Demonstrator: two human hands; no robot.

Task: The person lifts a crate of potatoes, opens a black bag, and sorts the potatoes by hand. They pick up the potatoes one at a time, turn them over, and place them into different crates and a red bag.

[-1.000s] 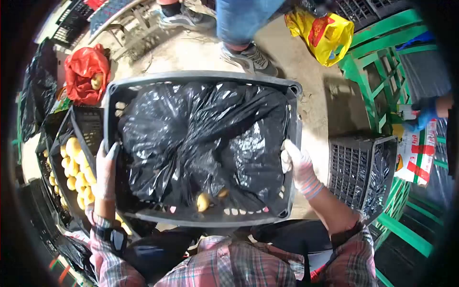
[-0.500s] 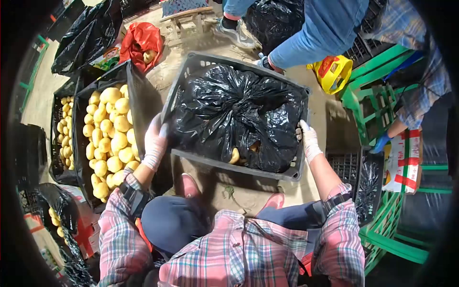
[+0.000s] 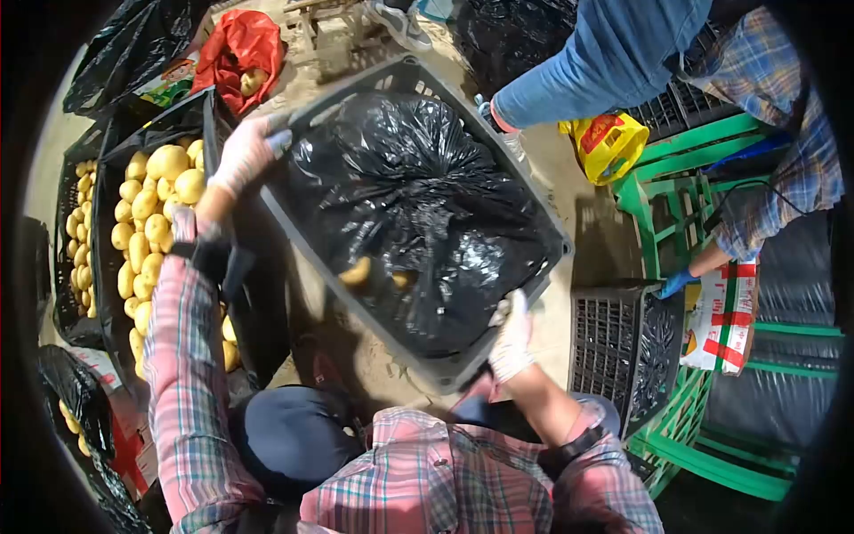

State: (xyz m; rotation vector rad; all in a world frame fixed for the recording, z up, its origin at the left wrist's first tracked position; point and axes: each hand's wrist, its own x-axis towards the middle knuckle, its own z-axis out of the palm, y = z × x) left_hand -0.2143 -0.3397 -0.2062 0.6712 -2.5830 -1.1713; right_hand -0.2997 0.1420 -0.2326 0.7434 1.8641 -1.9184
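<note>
One white-gloved left hand (image 3: 249, 153) is clamped on the left corner of the black rectangular plastic crate (image 3: 442, 372), and one white-gloved right hand (image 3: 512, 343) on its near right rim. The crate sits skewed between them, over the pale floor (image 3: 558, 360). I'd worry that a tilt could roll the loose yellow potato (image 3: 356, 271) out past the shiny black plastic bag (image 3: 427, 196); a careless swing might knock another person's denim-clad leg (image 3: 569, 80), close by the far right side.
</note>
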